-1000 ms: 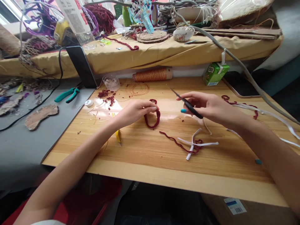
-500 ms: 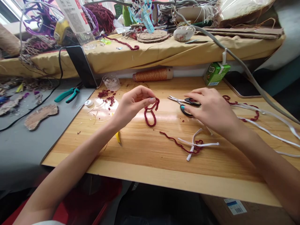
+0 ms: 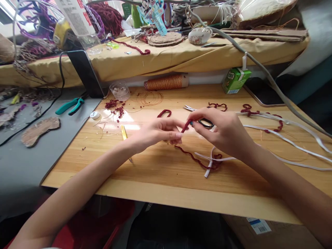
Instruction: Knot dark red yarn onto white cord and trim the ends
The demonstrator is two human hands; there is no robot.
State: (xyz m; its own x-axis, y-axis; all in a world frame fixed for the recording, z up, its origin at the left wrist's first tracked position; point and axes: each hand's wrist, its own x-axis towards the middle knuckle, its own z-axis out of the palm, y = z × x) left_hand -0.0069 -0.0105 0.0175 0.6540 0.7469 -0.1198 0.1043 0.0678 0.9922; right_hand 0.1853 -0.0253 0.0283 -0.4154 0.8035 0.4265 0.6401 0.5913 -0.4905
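Observation:
Dark red yarn (image 3: 185,127) is pinched between my two hands over the middle of the wooden table. My left hand (image 3: 162,132) grips it with thumb and fingers, and a loop of it shows behind that hand. The yarn's end is pinched by my right hand (image 3: 220,126). Behind the right fingers lie black-handled scissors (image 3: 206,123), partly covered. Below the hands, another red yarn strand (image 3: 193,156) lies tangled with a white cord (image 3: 209,166).
Yellow-handled tweezers (image 3: 124,132) lie left of my left forearm, near red yarn scraps (image 3: 119,108) and a clear cup (image 3: 119,91). At the back are an orange thread spool (image 3: 166,83) and a green carton (image 3: 236,80). Pliers (image 3: 71,105) lie left.
My right hand has left the scissors on the table and moved left to the yarn. My left hand has come lower with the yarn, and both hands now hold it.

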